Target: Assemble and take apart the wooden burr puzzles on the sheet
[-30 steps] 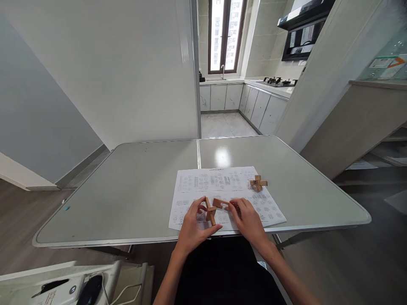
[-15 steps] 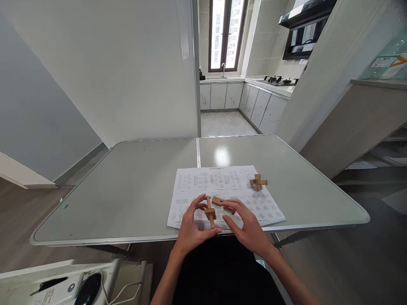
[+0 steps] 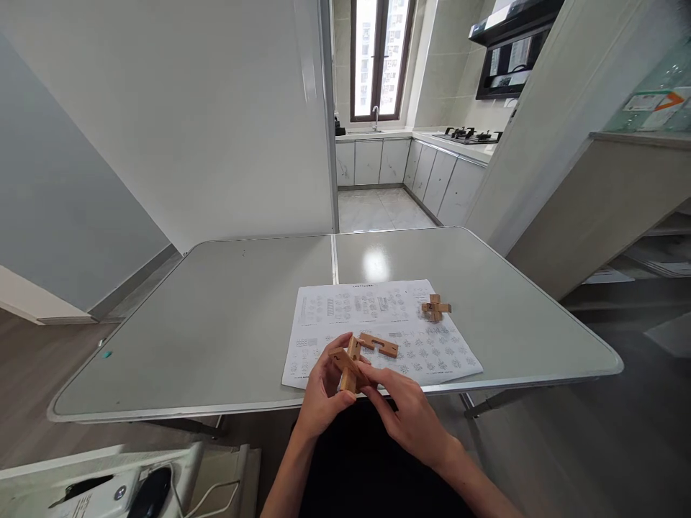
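Two crossed wooden puzzle pieces are held over the front edge of the table. My left hand is closed around one bar of the cross, thumb at its lower end and fingers behind its top. With thumb and fingers, my right hand pinches the right end of the other bar, which bears a dark mark. Just beyond my fingers, a notched wooden piece lies on the printed sheet. An assembled wooden cross puzzle rests at the sheet's right edge.
The grey-green table has a metal rim and a seam across its middle. At lower left stands a white container holding a black mouse-like object and a cable. Beyond the table, a doorway opens on a kitchen with a gas stove.
My right hand has moved left from the notched piece and now grips the crossed pieces. The cross has turned, showing its mark. The notched piece is now fully uncovered.
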`<state>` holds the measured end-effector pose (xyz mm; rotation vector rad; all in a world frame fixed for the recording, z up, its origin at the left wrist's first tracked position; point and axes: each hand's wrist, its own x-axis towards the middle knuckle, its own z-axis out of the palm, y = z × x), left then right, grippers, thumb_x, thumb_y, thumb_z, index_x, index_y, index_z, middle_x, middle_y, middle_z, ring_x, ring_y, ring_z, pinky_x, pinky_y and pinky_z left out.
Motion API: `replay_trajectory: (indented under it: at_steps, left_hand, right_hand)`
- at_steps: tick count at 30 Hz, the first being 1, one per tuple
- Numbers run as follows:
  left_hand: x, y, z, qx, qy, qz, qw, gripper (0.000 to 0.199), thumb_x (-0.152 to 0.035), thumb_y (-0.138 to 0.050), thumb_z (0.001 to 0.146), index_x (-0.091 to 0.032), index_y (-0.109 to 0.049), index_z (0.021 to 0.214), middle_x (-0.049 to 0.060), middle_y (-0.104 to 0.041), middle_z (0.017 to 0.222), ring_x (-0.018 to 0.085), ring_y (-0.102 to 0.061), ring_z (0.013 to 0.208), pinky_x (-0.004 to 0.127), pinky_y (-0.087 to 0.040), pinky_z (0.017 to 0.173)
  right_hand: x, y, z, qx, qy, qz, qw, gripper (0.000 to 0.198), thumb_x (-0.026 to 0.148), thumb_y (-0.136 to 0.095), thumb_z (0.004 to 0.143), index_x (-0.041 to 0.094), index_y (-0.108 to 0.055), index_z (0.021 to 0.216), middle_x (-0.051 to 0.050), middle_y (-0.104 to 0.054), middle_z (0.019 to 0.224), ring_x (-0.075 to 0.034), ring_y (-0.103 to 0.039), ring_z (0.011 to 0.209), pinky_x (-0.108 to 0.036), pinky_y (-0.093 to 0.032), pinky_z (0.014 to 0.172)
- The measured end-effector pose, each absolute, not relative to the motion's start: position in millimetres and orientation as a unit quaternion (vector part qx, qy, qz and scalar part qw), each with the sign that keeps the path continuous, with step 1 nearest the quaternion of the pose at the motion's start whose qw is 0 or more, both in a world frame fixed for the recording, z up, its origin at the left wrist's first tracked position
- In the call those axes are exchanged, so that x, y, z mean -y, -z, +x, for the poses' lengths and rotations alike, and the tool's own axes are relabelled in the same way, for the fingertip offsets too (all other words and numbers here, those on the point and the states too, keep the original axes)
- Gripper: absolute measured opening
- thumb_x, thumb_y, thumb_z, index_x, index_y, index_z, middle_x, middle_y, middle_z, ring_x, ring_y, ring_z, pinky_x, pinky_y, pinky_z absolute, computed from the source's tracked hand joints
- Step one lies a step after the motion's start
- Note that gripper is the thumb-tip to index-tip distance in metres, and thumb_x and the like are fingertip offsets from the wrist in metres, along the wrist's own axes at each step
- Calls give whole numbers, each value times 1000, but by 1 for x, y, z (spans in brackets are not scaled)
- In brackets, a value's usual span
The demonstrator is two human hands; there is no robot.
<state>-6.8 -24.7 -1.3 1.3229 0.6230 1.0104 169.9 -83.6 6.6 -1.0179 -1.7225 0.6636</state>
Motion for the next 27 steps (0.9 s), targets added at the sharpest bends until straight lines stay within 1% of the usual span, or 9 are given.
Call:
replay_trajectory:
  at_steps: [2, 5, 8, 10, 12, 15, 20, 23, 27]
  left_hand:
    - [24, -1, -5, -262, -445, 582, 627, 101, -73, -81, 71, -23, -45, 151, 14, -68, 119, 33, -66, 108, 41, -58, 85]
    - [23, -3, -1, -261, -458, 593, 609, 93, -71, -80, 74, -26, -48, 149, 14, -62, 131, 33, -64, 113, 40, -56, 86]
    - [25, -5, 2, -269, -476, 597, 587, 87, -73, -74, 78, -27, -48, 148, 13, -57, 135, 31, -64, 110, 41, -54, 91]
    - [28, -8, 3, -277, -473, 606, 576, 82, -77, -66, 83, -26, -50, 145, 11, -60, 123, 29, -64, 105, 39, -53, 89]
    - [33, -14, 2, -287, -454, 626, 566, 78, -81, -59, 84, -24, -53, 138, 8, -61, 108, 25, -62, 95, 36, -53, 82]
    - [40, -26, 1, -315, -426, 663, 528, 74, -87, -55, 81, -23, -59, 119, 5, -58, 99, 20, -55, 81, 34, -51, 78]
    - [43, -36, 5, -369, -366, 703, 485, 39, -57, -45, 104, -22, -59, 93, 0, -49, 80, 18, -46, 75, 30, -43, 74]
    - [44, -36, 8, -347, -354, 714, 494, 39, -53, -44, 105, -21, -56, 86, -1, -49, 78, 16, -43, 72, 29, -39, 70]
    - [45, -36, 8, -351, -339, 709, 509, 36, -49, -49, 104, -20, -58, 85, -2, -50, 75, 15, -41, 69, 27, -36, 68]
  right_hand:
    - [86, -8, 169, 715, -265, -407, 503, 41, 16, -52, 104, 33, -62, 141, -6, -78, 112, -26, -75, 96, -42, -60, 85]
    - [90, -9, 168, 717, -262, -396, 511, 43, 13, -52, 104, 34, -61, 141, -5, -78, 107, -24, -74, 93, -40, -60, 82]
    - [95, -10, 167, 721, -262, -381, 516, 37, 12, -51, 104, 34, -68, 129, -4, -78, 109, -24, -74, 94, -40, -59, 82]
    - [99, -13, 165, 710, -290, -378, 518, 33, 15, -52, 105, 34, -69, 125, -4, -79, 107, -23, -75, 93, -39, -59, 84]
    - [104, -18, 165, 666, -351, -392, 528, 30, 23, -54, 106, 33, -63, 133, -3, -79, 101, -23, -75, 87, -39, -59, 84]
    - [108, -28, 168, 558, -467, -409, 551, 32, 39, -54, 106, 30, -56, 137, -3, -76, 93, -22, -73, 77, -39, -59, 80]
    - [104, -34, 183, 438, -625, -368, 531, 41, 55, -56, 103, 26, -60, 133, -3, -71, 81, -22, -68, 72, -40, -56, 76]
    - [103, -30, 189, 384, -693, -322, 519, 46, 59, -56, 101, 24, -62, 132, -2, -69, 73, -20, -66, 65, -37, -53, 69]
    - [104, -24, 191, 352, -723, -303, 512, 44, 57, -61, 100, 23, -63, 130, 1, -67, 65, -17, -65, 55, -30, -47, 59]
